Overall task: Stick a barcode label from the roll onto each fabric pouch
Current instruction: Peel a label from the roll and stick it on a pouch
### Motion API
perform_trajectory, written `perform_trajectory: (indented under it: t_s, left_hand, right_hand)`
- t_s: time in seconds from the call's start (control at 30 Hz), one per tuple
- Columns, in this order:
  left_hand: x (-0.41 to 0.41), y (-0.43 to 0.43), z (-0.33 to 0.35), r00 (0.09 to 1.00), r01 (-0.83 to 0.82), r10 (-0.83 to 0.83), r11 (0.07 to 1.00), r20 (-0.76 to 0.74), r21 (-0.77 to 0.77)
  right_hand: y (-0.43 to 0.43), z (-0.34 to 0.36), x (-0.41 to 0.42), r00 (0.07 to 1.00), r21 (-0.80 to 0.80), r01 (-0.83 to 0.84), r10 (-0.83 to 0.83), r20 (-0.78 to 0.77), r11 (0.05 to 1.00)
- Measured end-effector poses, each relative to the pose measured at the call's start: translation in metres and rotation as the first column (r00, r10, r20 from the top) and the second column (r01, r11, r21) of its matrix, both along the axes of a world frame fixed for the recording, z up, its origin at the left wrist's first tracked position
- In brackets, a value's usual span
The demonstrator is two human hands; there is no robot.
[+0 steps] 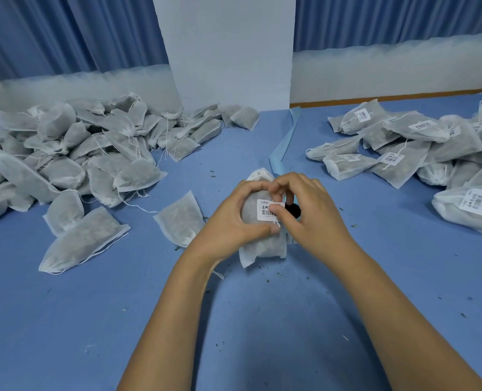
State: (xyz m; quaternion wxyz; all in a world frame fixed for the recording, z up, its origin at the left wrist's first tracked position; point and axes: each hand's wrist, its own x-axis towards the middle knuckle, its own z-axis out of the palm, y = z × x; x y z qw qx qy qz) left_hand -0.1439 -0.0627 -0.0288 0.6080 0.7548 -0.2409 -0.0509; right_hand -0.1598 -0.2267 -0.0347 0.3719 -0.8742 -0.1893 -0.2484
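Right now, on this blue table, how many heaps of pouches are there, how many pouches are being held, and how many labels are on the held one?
Heaps of pouches: 2, a bare heap and a labelled heap
Held pouch: 1
Label on it: 1
Total: 4

Single head view, forward-down, close over table (262, 334).
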Motion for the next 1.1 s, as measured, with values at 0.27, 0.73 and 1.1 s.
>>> perform_trajectory:
  t_s: [0.27, 0.73, 1.1]
  left_hand:
    - [-0.003, -0.004, 0.002, 0.989, -0.115, 0.124, 0.988, 0.084, -0.103]
    - [-0.003, -0.011, 0.001, 0.917, -0.252, 0.311, 0.937, 0.249, -0.242]
    - [0.001, -0.009, -0.004, 0.931, -0.243, 0.286, 0.949, 0.228, -0.199]
  right_hand:
    - [0.008, 0.000, -0.002, 0.977, 0.160, 0.190, -0.202, 0.063, 0.969]
    - [0.017, 0.002, -0.005, 0.938, 0.787, 0.047, 0.243, -0.246, 0.615]
    - [0.014, -0.001, -0.003, 0.938, 0.814, 0.125, 0.199, -0.283, 0.567]
